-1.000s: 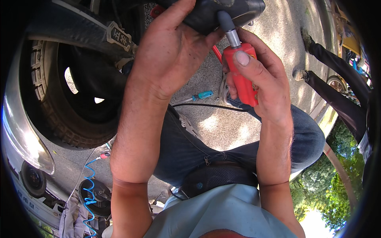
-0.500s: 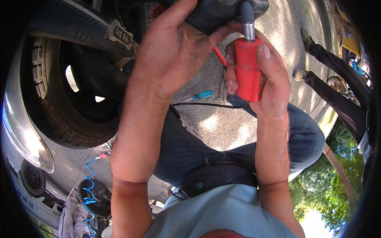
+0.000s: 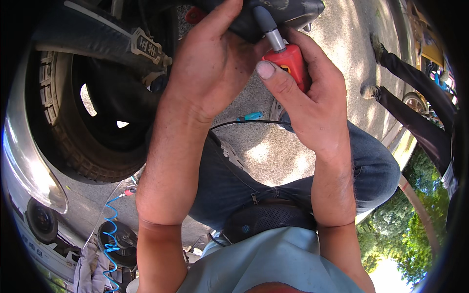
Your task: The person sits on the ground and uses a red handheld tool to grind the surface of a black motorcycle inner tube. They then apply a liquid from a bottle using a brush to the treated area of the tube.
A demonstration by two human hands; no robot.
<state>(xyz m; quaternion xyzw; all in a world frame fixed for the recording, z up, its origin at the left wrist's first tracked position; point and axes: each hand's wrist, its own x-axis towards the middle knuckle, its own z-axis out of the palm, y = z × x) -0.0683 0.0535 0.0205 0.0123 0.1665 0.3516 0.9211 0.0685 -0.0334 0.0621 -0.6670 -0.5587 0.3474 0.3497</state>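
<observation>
Black glossy piece, one, sits at the far middle, just beyond the right hand, long axis running roughly left to right. Of two hands, the left is nearer, overlapping it; its fingers' hold is hidden. Right thumb and fingers wrap one red tool. One teal handle lies between the hands. The tool's single dark tip leans far-left across the piece; contact cannot be told.

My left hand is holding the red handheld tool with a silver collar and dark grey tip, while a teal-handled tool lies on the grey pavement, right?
Not quite: your right hand, not your left hand, holds the red handheld tool with a silver collar and dark grey tip, as the head view shows. The teal-handled tool does lie on the grey pavement.
</observation>
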